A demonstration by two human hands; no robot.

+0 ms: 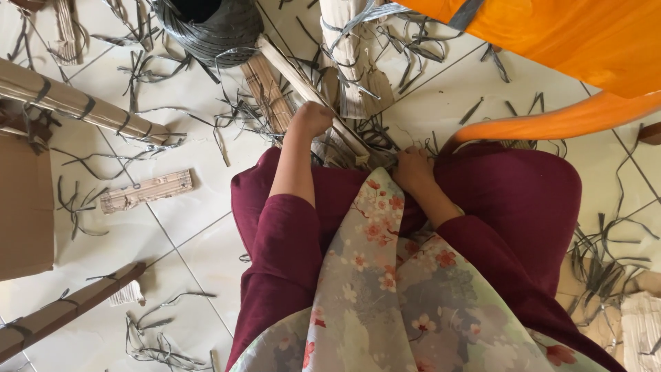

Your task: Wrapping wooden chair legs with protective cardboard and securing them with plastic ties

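I look down at my lap in dark red cloth with a flowered scarf (385, 275) hanging over it. My left hand (311, 118) is closed around a long bundle of cardboard strips (303, 81) that slants up to the left. Just right of it, my right hand (413, 169) grips the bundle's lower end (358, 148) at my knee, where a grey strap wraps it. Whether the right fingers hold the strap or the cardboard is hidden.
A black roll of plastic strapping (206, 27) stands at the top. An orange plastic chair (551, 41) fills the upper right. Tied cardboard bundles (76, 103) and a flat cardboard box (24, 207) lie left. Cut grey strap scraps (606, 262) litter the white tile floor.
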